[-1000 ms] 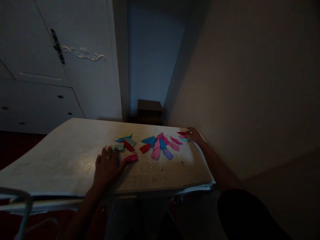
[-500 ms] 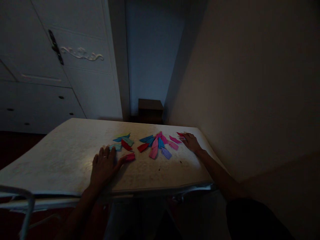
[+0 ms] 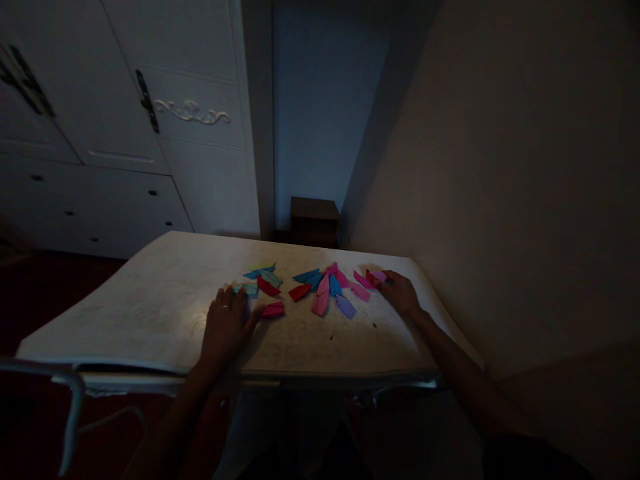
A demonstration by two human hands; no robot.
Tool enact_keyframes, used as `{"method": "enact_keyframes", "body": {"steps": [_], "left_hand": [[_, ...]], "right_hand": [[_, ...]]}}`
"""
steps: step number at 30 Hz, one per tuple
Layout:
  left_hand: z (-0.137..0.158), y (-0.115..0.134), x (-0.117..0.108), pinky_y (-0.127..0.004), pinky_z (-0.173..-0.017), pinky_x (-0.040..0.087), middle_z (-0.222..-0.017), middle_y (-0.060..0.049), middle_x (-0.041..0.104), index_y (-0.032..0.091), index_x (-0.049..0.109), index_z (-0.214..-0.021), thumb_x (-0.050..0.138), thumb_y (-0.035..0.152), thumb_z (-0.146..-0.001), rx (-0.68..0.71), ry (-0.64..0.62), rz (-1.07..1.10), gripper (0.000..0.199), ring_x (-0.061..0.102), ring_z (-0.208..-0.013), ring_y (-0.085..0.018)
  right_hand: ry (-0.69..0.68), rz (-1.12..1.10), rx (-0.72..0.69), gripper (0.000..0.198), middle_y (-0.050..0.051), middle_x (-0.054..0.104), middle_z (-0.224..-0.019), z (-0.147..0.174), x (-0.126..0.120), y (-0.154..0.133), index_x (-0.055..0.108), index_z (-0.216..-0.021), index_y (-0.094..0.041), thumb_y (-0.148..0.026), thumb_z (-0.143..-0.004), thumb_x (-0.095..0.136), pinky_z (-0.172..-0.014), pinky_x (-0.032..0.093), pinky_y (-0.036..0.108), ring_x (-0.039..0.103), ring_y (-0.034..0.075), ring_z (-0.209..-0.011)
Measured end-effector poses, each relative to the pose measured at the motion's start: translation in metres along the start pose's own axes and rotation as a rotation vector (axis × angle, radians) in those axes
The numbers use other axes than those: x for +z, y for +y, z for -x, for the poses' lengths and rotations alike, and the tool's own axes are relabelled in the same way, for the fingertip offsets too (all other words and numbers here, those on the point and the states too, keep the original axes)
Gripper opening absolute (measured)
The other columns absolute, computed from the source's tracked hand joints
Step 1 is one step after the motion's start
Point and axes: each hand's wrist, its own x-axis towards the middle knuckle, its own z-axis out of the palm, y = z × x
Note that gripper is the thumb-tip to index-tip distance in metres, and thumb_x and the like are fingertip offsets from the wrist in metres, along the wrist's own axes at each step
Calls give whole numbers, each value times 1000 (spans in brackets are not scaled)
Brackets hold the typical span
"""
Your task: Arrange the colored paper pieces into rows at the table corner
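On the white table (image 3: 170, 300) lie several small folded paper pieces in different colours. My left hand (image 3: 225, 330) rests on it with spread fingers; its fingertips touch a light teal piece (image 3: 247, 289), and its thumb lies at a crimson piece (image 3: 273, 310). At the right of the group, my right hand (image 3: 400, 293) has its bent fingers closed at the edge of a lilac piece (image 3: 379, 275). A red piece (image 3: 371, 279) lies against it, overlapping a magenta piece (image 3: 363, 280). Part of the lilac piece is hidden by the fingers.
Between my hands, pink, blue and purple pieces (image 3: 345, 306) fan out beside a red piece (image 3: 299, 292). A wall (image 3: 500, 200) runs along the table's right side. Behind stand a white wardrobe (image 3: 210, 173) and a low brown cabinet (image 3: 315, 208). A pale metal bar (image 3: 75, 413) curves at front left.
My right hand has moved slightly nearer to me, bringing the red piece against the magenta one; more of the lilac piece shows. The view has turned left. My left hand stays in place.
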Motion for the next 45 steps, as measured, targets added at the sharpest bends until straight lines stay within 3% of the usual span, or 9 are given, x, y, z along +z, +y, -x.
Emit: {"method": "enact_keyframes", "body": {"steps": [5,10,12,15,19,25,31,37,45], "left_hand": [[3,6,-6,-54,-112,28,-145,-24,41,7,50,-129,44,46,-90,52,143,96,55,26,-142,-36],[-12,45,-12,-48,-109,36,-136,-18,54,14,56,-121,47,33,-90,310,202,193,37,37,-138,-30],[-26,68,-11,-49,-112,33,-139,-15,52,15,54,-126,45,26,-91,423,132,183,38,35,-140,-28],[-51,97,-3,-47,-114,29,-146,-15,46,13,49,-133,45,22,-89,531,-48,136,45,29,-143,-29],[-76,113,10,-48,-114,28,-148,-14,43,14,42,-140,43,27,-92,596,-271,91,50,30,-142,-28],[-85,90,11,-41,-101,42,-137,-16,55,15,51,-127,43,32,-92,591,-410,103,40,56,-121,-26],[-79,59,5,-43,-104,39,-140,-19,51,11,47,-132,47,34,-90,475,-358,60,48,53,-124,-29],[-73,35,9,-51,-108,32,-140,-21,50,11,48,-133,48,37,-90,364,-301,-44,51,47,-130,-33],[-64,27,-2,-57,-111,26,-141,-20,49,12,46,-137,51,53,-86,325,-300,-58,66,40,-135,-36]], "right_hand": [[28,-193,52,33,2,70,-77,-7,-1,-19,70,-92,-19,-47,-77,61,-57,43,25,61,18,-68],[34,-413,123,37,-1,61,-61,-15,10,-59,61,-77,-18,-54,-75,62,-46,38,22,55,14,-52],[-51,-533,165,34,0,65,-65,-17,18,-79,57,-81,-19,-52,-76,63,-46,43,23,60,15,-54],[-283,-681,263,27,3,70,-72,-18,29,-109,52,-88,-21,-46,-83,60,-46,48,26,65,18,-56],[-424,-729,373,18,3,72,-79,-17,36,-135,49,-95,-21,-38,-89,54,-46,52,27,68,19,-59],[-477,-747,438,20,4,73,-80,-15,43,-139,52,-105,-20,-19,-85,53,-50,55,28,70,19,-64],[-480,-911,385,16,2,70,-70,-15,58,-145,53,-96,-20,-16,-81,54,-54,57,32,69,20,-61],[-452,-917,383,15,1,69,-75,-21,69,-165,52,-92,-20,-16,-79,58,-55,58,30,68,18,-62],[-399,-861,378,19,3,70,-82,-23,77,-177,52,-96,-18,-15,-80,62,-53,60,26,66,13,-63]]}}
